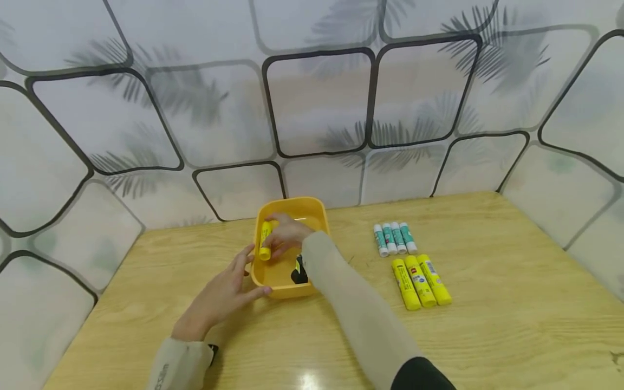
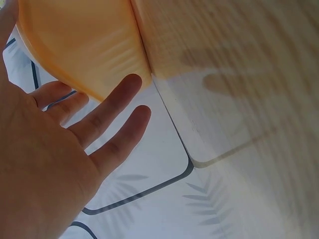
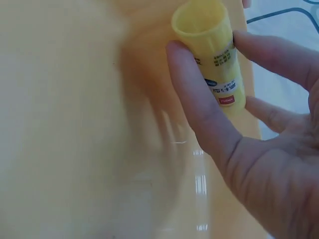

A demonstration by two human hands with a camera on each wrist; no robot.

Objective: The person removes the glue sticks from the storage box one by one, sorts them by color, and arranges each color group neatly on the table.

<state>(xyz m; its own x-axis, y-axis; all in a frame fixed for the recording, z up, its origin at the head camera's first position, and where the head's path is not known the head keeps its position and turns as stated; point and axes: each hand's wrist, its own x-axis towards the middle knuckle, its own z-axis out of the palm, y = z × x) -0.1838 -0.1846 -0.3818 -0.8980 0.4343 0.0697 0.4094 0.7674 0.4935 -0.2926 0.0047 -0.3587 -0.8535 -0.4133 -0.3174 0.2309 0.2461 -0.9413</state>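
A yellow glue stick (image 1: 265,241) stands tilted along the left inner wall of an orange-yellow plastic bin (image 1: 291,292). My right hand (image 1: 288,234) reaches into the bin and pinches it. In the right wrist view the glue stick (image 3: 212,55) lies between thumb and fingers, its hollow end toward the camera. My left hand (image 1: 221,298) is at the bin's left side, thumb along the near left corner. The left wrist view shows that hand's fingers (image 2: 112,107) spread and fairly straight beside the bin wall (image 2: 84,40).
Three yellow glue sticks (image 1: 420,281) lie side by side on the wooden table (image 1: 512,303), right of the bin. Behind them is a row of several smaller white-and-teal glue sticks (image 1: 395,238). A patterned wall covering (image 1: 322,103) rises at the table's back edge.
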